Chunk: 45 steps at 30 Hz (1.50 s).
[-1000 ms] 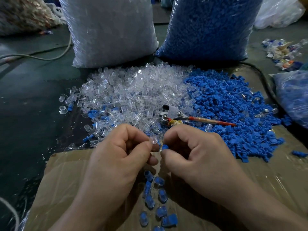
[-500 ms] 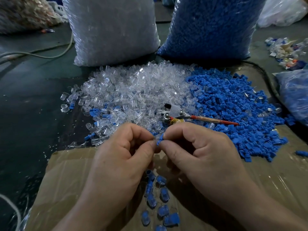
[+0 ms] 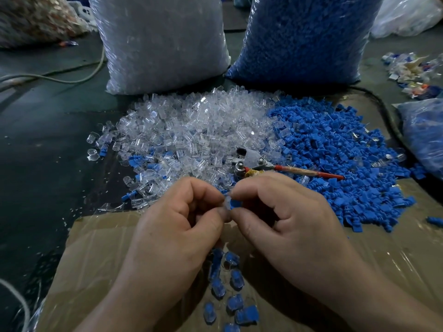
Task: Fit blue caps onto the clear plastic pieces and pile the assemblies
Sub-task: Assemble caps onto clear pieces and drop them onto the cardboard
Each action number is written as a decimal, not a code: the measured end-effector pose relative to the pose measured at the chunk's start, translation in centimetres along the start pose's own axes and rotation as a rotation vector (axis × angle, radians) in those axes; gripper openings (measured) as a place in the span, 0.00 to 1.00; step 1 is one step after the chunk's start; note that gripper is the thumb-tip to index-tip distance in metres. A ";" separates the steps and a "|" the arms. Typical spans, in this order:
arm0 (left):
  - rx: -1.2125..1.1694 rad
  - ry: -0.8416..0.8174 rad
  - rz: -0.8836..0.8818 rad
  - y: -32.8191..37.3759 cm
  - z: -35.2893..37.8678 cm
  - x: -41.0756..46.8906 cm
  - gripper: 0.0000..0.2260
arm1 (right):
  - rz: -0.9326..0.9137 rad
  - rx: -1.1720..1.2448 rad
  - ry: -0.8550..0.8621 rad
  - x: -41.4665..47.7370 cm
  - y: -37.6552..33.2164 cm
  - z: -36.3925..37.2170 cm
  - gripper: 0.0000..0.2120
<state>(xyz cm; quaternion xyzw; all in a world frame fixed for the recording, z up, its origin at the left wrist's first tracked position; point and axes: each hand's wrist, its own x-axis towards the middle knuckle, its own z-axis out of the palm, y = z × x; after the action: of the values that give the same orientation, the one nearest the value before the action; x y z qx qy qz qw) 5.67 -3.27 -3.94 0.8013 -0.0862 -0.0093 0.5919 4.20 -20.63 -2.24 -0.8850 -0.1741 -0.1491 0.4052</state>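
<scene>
Seating: the blue cap [image 3: 235,203] now sits pushed up against the clear piece [image 3: 227,202]. A second ago the two showed as separate bits, clear on the left and cap on the right.
Meaning: by my judgement this pair is mid-press, nearly joined and not yet dropped on the pile.
Left hand [image 3: 177,226]: thumb and forefinger pinch the clear piece, and the other fingers are curled in.
Right hand [image 3: 287,226]: its fingers [image 3: 242,190] pinch the cap from the right side.
Position: the pair lies between both sets of fingertips and touches them, with only a sliver showing.
Pile: the finished assemblies [image 3: 230,291] lie on the cardboard [image 3: 96,259] below, between the wrists.
Supply: the clear heap [image 3: 191,130] and blue heap [image 3: 335,152] lie beyond the hands.
</scene>
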 end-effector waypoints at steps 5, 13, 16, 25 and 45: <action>-0.074 0.031 -0.045 0.2 0.0 0.1 0.06 | -0.095 -0.027 0.005 0.0 0.5 0.1 0.03; -0.241 -0.004 -0.098 0.7 -0.4 0.2 0.08 | -0.175 0.011 0.052 0.0 0.5 0.2 0.04; -0.250 0.001 -0.089 1.0 -0.4 0.2 0.07 | -0.184 0.021 0.055 0.0 0.4 0.2 0.05; -0.198 0.037 -0.080 1.2 -0.3 0.0 0.07 | -0.106 0.070 0.088 -0.1 0.3 0.0 0.05; -0.217 0.033 -0.103 0.7 -0.4 0.2 0.09 | -0.150 -0.032 0.044 0.1 0.6 -0.2 0.08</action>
<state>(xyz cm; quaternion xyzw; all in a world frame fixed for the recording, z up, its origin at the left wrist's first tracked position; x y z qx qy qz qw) 5.85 -3.15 -3.09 0.7360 -0.0335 -0.0358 0.6752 4.46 -21.13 -2.45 -0.8725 -0.2284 -0.2010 0.3824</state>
